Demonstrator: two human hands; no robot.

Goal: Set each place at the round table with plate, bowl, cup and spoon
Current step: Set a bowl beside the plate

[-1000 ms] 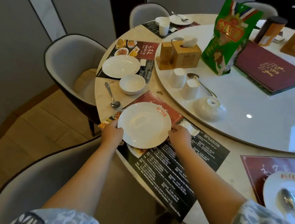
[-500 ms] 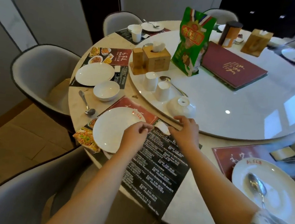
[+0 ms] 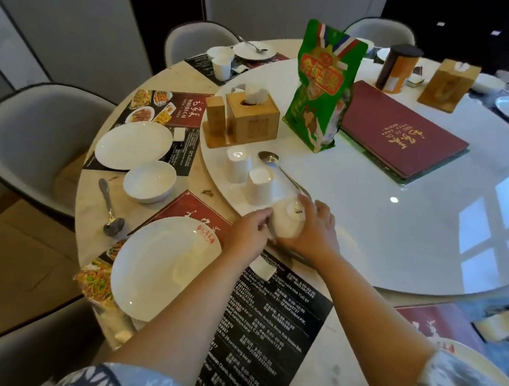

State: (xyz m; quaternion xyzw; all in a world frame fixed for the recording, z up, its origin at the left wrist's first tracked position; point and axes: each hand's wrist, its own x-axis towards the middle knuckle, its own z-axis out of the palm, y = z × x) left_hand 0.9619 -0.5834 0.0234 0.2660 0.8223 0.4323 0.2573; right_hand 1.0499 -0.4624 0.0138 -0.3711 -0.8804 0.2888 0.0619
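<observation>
- Right now both hands meet on an upturned white ceramic bowl at the near rim of the round white glass turntable; the bowl looks tilted, though whether it is lifted clear of the glass I cannot tell.
- Left hand: its grip is partly curled, fingertips touching the bowl's left side.
- Right hand: its grip wraps the bowl's right side, fingers curved round it.
- Just behind the bowl lies a long metal spoon, beside two upturned white square cups, all close to the turntable's edge.
- Nearer the body, a white round plate with red lettering sits on a red-and-black paper placemat, the plate's near edge close to the rim of the marble table.
- Left of that, another setting has a plain white plate, a white upright bowl and a metal spoon on the bare marble.
- Between plate and turntable edge, a bare stretch of placemat lies open.
</observation>
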